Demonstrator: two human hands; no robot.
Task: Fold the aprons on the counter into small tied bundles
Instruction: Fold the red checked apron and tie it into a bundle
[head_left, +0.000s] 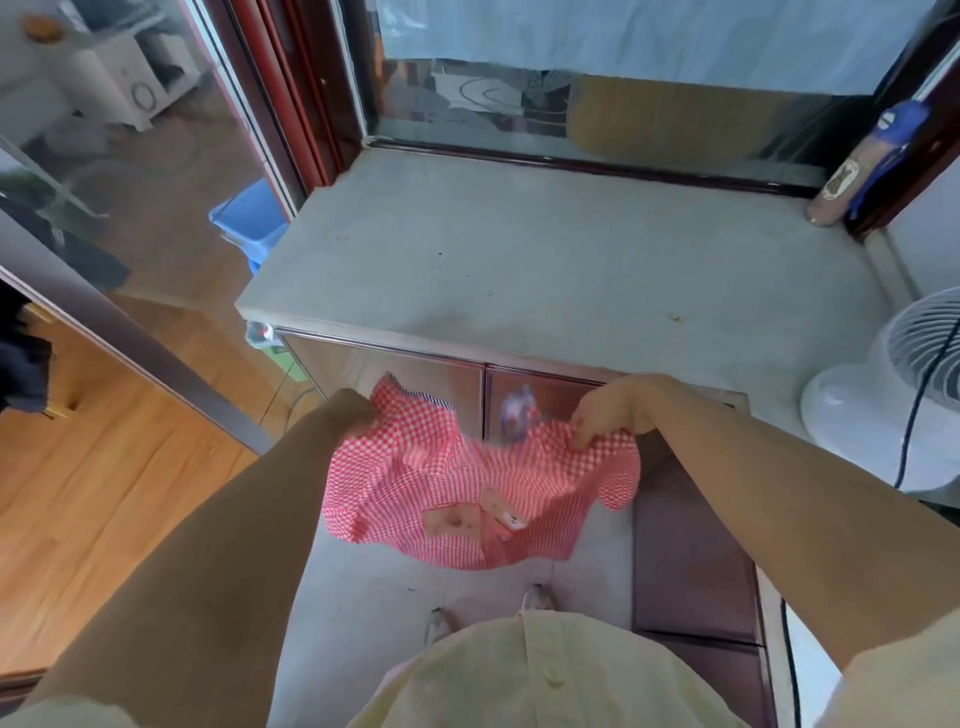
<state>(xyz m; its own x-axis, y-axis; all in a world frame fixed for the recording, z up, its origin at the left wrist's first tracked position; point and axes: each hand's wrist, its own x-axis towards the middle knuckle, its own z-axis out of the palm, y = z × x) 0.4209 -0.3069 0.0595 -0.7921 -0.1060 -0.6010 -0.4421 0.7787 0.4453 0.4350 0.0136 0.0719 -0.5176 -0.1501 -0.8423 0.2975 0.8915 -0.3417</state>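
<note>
Red-and-white checked cloth apron, centre: small gingham squares all over. Pale pink patch on its 6 o'clock side carries a tiny printed figure, too blurred to read. Blue-and-white striped trim shows at the apron's 11 o'clock corner.

Pale grey stone worktop, 12 o'clock: faintly speckled.

Glossy reddish-brown cabinet doors below it.

Dark red window frame, 11 o'clock.

Blue plastic bin, 10 o'clock.

Orange-brown wood-grain floor, 9 o'clock.

White round fan, 3 o'clock, with dark blue cord.

Pale yellow buttoned shirt, 6 o'clock.
</note>
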